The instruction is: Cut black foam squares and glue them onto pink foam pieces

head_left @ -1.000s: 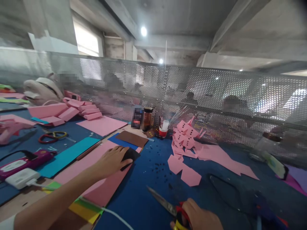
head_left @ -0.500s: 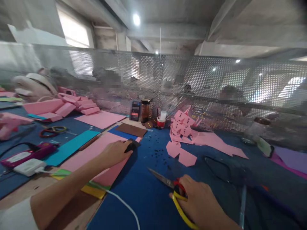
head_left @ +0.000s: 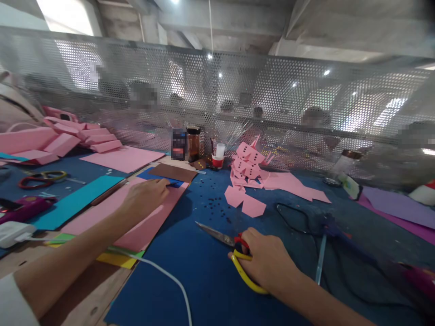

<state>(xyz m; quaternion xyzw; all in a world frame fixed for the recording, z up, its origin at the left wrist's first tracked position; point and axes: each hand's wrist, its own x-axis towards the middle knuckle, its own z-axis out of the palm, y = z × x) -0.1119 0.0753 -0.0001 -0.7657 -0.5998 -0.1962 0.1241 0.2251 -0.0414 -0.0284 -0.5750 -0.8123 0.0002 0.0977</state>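
No words, brands or numbers are legible; the label on the dark box [head_left: 178,144] is blurred.

Red-yellow scissors [head_left: 220,236], blades shut, pink sheet [head_left: 142,231] flat

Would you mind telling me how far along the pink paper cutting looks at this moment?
Done: a pile of cut pink pieces, some with punched holes, lies by the mesh screen, with two loose cut-outs before it. In hand: the right hand grips the scissors, blades over the blue mat; the left hand rests on a large pink sheet. Left: that sheet and another pink sheet behind look uncut.
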